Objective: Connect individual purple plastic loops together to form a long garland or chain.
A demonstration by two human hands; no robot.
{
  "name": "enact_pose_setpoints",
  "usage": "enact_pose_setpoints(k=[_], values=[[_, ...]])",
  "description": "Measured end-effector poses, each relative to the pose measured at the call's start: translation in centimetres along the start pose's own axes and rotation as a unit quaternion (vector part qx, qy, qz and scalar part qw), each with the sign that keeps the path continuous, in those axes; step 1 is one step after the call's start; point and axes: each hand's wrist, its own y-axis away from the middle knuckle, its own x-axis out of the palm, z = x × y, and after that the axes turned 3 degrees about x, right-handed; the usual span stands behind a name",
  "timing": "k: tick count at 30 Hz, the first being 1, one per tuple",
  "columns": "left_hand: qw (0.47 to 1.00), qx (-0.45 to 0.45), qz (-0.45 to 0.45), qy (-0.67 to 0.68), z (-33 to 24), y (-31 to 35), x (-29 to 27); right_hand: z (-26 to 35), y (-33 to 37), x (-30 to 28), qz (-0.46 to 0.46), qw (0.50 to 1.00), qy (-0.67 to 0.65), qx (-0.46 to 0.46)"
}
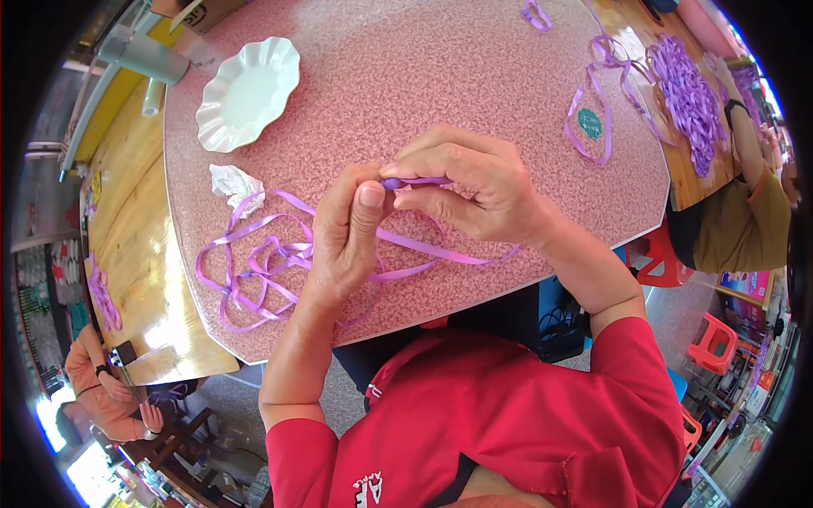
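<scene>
Over the middle of the pink speckled table (406,93), a purple ribbon (419,180) is pinched between my two hands, with a small dark purple knot at the fingertips. My left hand (351,224) closes thumb and fingers beside the knot. Just right of it, my right hand (474,182) grips the ribbon between thumb and fingers. A long loose length of purple ribbon (271,262) lies in loops on the table to the left of and beneath my hands, with small knots along it. The ribbon inside my left fingers is hidden.
A white scalloped plate (250,93) and a crumpled white tissue (237,184) lie left. More purple ribbon (605,110) trails at far right towards a large ribbon heap (686,97) by another person's arm (745,140). Another person (110,389) sits lower left. A red stool (714,343) stands right.
</scene>
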Motion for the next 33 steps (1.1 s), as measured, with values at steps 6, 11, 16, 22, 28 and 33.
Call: enact_pose_setpoints(k=[6, 11, 16, 22, 28, 33], values=[[0.994, -0.062, 0.015, 0.092, 0.6, 0.6, -0.4, 0.3, 0.0, 0.2, -0.007, 1.000, -0.008, 0.026], [0.999, -0.016, 0.004, 0.035, 0.5, 0.9, 0.0, 0.3, 0.0, 0.3, -0.015, 1.000, -0.018, 0.016], [1.000, 0.011, -0.006, -0.003, 0.4, 0.5, 0.0, 0.3, 0.0, -0.1, -0.006, 0.999, 0.005, -0.036], [0.997, -0.048, 0.058, 0.020, -0.1, 0.0, -0.6, -0.4, 0.0, -0.9, 0.032, 0.993, 0.070, -0.089], [0.989, -0.091, 0.034, 0.110, 1.0, 0.0, -0.2, -0.9, 0.3, 0.4, -0.006, 0.996, 0.071, -0.061], [0.985, -0.075, 0.007, 0.157, 0.4, -0.3, 0.1, -0.8, 0.2, 0.7, -0.041, 0.998, 0.041, -0.030]])
